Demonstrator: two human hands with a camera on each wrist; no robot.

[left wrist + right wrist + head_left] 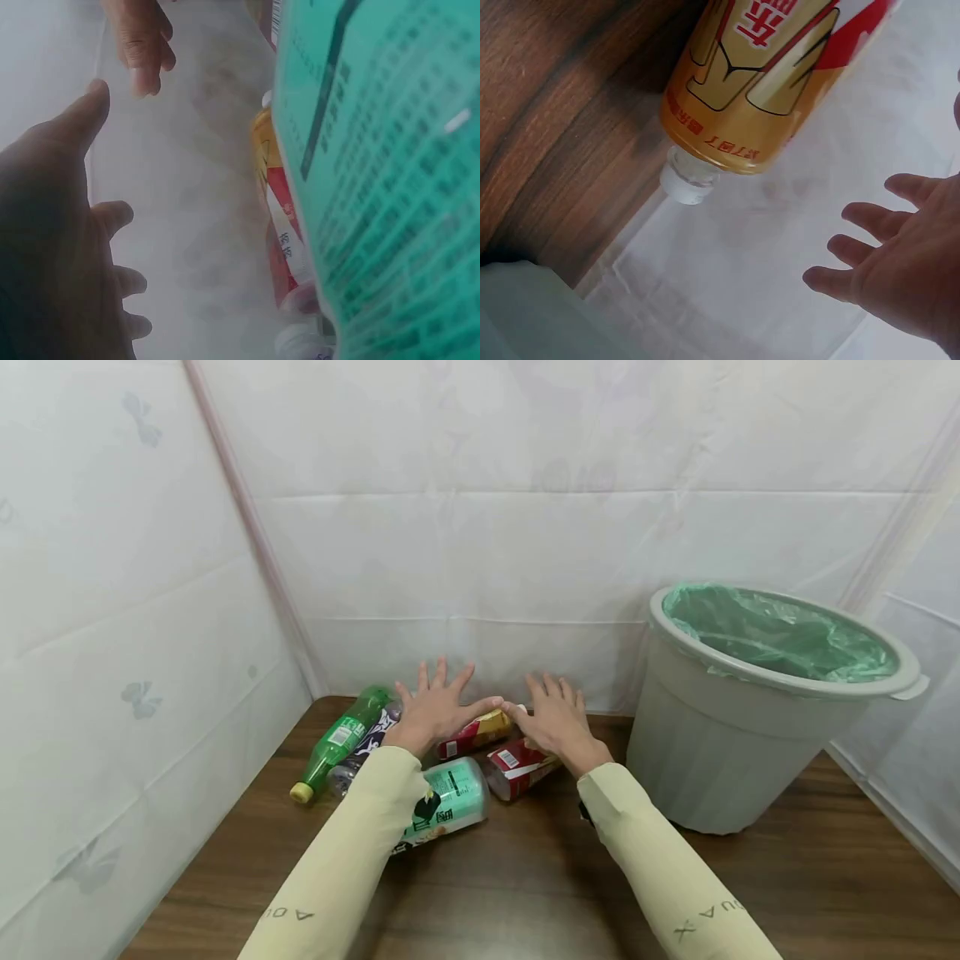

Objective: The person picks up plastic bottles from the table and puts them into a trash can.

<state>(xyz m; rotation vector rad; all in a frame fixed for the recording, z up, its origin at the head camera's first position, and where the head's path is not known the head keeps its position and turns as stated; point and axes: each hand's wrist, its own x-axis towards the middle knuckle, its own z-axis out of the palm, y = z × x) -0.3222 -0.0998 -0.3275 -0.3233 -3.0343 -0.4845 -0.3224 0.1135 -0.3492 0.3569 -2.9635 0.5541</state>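
Both hands hover over a cluster of plastic bottles, fingers spread and holding nothing. The left hand (435, 710) is above a purple-labelled bottle (372, 739) and a red-and-yellow bottle (474, 732); its thumb tip meets or nearly meets the right thumb in the head view. The right hand (557, 718) is over a second red-labelled bottle (517, 767), whose gold label and white cap (686, 184) show in the right wrist view. A green bottle (341, 743) with a yellow cap lies at the left. The large teal-labelled bottle (453, 793) lies nearest, partly behind the left sleeve.
A grey bin (712, 735) lined with a green plastic bag (780, 627) stands on the right of the wooden table (510, 893). White curtain walls (480, 560) enclose the back and sides.
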